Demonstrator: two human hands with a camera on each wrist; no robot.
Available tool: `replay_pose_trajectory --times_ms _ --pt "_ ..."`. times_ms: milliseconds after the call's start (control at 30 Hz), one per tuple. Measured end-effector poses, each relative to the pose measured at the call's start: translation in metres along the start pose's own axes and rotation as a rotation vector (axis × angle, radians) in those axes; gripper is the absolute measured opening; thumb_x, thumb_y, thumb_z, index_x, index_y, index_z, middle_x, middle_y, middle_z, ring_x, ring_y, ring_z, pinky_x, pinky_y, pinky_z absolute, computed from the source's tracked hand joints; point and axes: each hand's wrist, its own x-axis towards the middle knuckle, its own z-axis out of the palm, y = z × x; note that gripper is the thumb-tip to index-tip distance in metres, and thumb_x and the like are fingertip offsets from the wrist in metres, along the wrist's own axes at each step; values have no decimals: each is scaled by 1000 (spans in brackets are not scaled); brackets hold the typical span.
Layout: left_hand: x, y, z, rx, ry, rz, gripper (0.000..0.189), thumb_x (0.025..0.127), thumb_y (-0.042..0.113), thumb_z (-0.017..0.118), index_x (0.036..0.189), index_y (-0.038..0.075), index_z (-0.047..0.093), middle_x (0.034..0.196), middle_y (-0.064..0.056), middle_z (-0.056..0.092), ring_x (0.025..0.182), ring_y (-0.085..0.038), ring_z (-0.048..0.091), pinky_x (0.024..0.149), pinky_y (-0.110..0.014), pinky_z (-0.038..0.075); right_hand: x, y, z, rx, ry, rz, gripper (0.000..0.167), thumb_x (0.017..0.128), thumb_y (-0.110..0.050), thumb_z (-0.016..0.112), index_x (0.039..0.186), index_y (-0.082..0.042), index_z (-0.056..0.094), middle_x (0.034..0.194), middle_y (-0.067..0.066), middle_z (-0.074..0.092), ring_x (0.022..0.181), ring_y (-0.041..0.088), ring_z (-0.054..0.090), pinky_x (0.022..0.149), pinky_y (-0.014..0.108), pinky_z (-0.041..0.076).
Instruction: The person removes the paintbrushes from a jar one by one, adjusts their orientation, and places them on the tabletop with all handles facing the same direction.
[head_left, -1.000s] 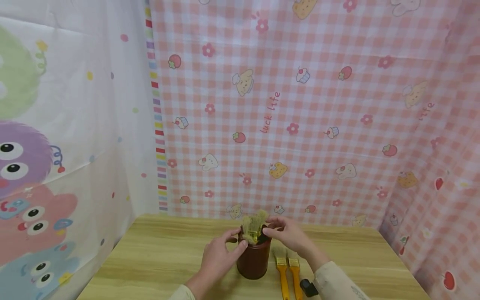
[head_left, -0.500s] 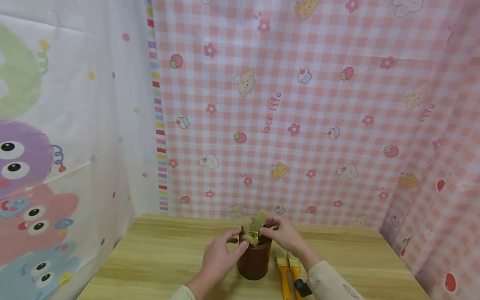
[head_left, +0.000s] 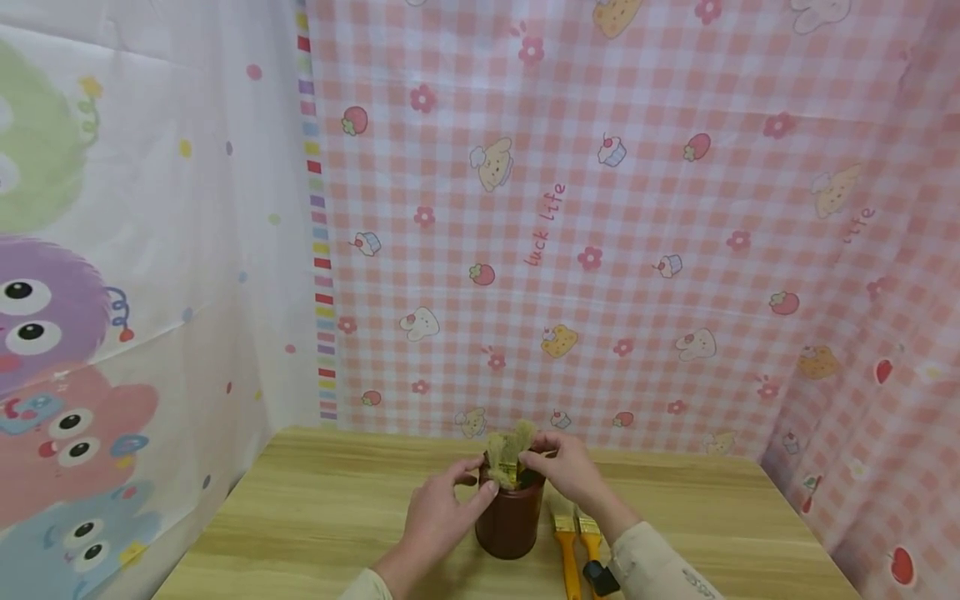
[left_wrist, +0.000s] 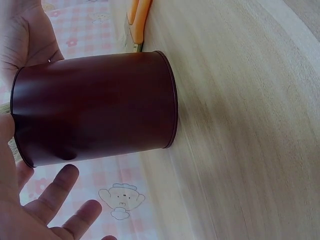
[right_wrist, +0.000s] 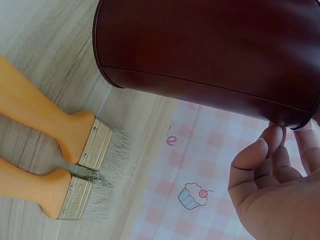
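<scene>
In the head view, a dark brown cylindrical pot (head_left: 507,525) stands upright on the wooden table. Paintbrushes (head_left: 508,454) stick out of its top, pale bristles upward, one gold ferrule visible. My left hand (head_left: 441,508) grips the pot's rim from the left, thumb at the near side; the left wrist view shows its other fingers spread beside the wall. From the right, my right hand (head_left: 570,471) pinches at the bristles with thumb and forefinger. Its other fingers (right_wrist: 272,137) curl by the rim in the right wrist view. The brush handles are hidden inside the pot.
Two orange-handled paintbrushes (right_wrist: 80,140) lie side by side on the table, right of the pot. A black object (head_left: 600,577) shows by my right sleeve. A pink checked cloth (head_left: 555,250) hangs behind the table (head_left: 337,508), with a white printed cloth (head_left: 187,250) at left.
My right hand has shifted slightly left, its thumb now closer against the bristles. My left hand and the pot have stayed almost still.
</scene>
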Motion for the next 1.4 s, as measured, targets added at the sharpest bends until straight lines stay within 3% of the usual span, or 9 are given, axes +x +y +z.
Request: replay_pose_trajectory --times_ms 233,467,567,733,933,1033,1233,1400 --pt "0 1 0 -1 6 8 54 98 63 67 140 29 69 119 -3 81 117 -38 73 98 -69 51 -1 -4 -2 3 29 10 18 102 -27 75 106 -10 74 114 6 75 108 23 71 86 46 59" --pt "0 2 0 5 18 3 52 98 61 69 139 28 70 118 -1 82 119 -35 73 103 -71 47 3 -11 -6 24 60 4 17 102 -29 74 100 -12 72 101 5 75 97 22 67 86 42 55" --pt "0 2 0 6 21 -1 52 98 61 69 139 28 70 118 -1 82 119 -35 73 102 -70 48 4 -14 -10 36 80 6 18 102 -30 74 102 -12 73 106 5 76 105 25 68 92 45 55" --pt "0 3 0 3 18 -8 52 97 61 70 138 29 71 118 0 82 119 -36 73 101 -69 49 3 -20 -19 60 109 35 24 102 -33 73 113 -11 73 123 9 75 122 29 68 106 55 53" --pt "0 2 0 -9 15 -8 52 97 60 70 138 29 71 118 -1 82 117 -37 73 100 -68 49 3 -28 -31 88 149 31 42 103 -33 73 136 -7 67 137 18 72 128 35 67 113 60 49" --pt "0 1 1 -10 20 -5 51 97 60 70 138 28 71 118 -1 82 116 -37 73 98 -66 51 2 -32 -36 96 168 32 49 102 -34 73 142 -8 63 137 19 72 124 35 70 113 60 49" --pt "0 1 2 -6 32 4 50 97 58 71 137 28 71 116 -1 82 116 -35 74 99 -66 50 2 -36 -43 91 201 -3 42 102 -32 75 135 -7 67 125 17 78 109 28 76 105 55 55" --pt "0 1 2 -5 35 1 50 97 58 72 137 28 71 117 -1 82 116 -35 74 98 -66 51 1 -40 -49 67 227 -20 41 101 -33 76 134 -10 67 122 14 80 112 29 76 102 52 57"
